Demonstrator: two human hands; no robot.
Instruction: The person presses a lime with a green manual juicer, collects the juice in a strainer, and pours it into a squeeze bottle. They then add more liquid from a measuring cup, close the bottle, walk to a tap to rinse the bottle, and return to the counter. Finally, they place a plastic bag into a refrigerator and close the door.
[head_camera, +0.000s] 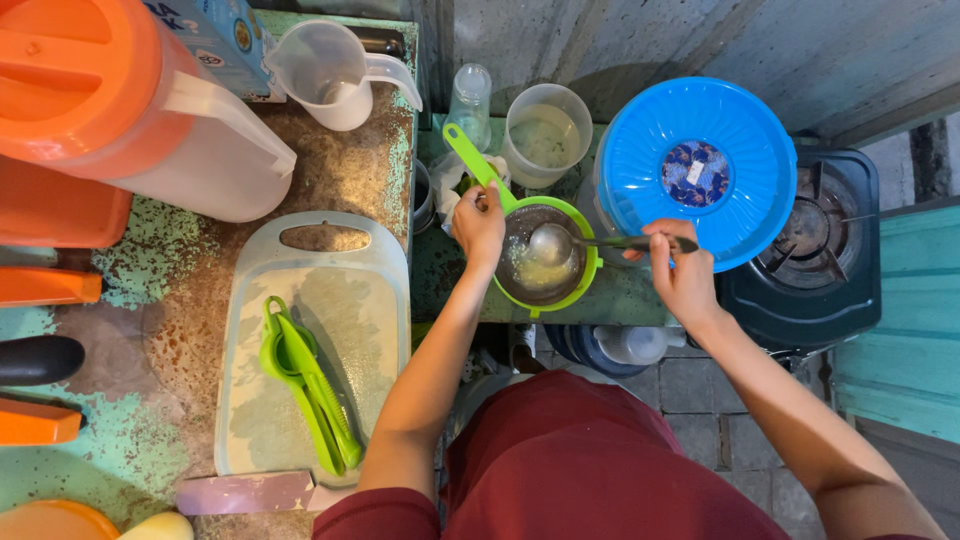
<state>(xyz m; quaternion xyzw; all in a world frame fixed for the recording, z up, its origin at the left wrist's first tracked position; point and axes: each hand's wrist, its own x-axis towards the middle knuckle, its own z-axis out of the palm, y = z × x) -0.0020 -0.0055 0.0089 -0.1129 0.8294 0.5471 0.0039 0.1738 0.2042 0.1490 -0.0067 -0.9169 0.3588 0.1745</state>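
Left hand (480, 228): centre of the frame, fingers closed around the handle of a green strainer (545, 258) where handle meets rim.

Green strainer: round, mesh bowl holding pale wet pulp, at centre frame; long handle runs toward upper left.

Right hand (678, 268): right of centre, fingers closed on the handle of a metal spoon (552, 243), whose bowl rests inside the strainer on the pulp.

Blue lid (697, 170): round, upper right of centre, just beside the strainer, behind the right hand.

Gas stove (815, 250): dark, right side of the frame.

Clear cup (546, 135): above the strainer, holding cloudy liquid.

Measuring jug (328, 72): translucent, top centre-left, on the worn counter (360, 165).

Orange-lidded pitcher (120, 100): upper left.

Cutting board (325, 340): translucent, lower left of centre, carrying a green citrus squeezer (305, 385), well apart from both hands.
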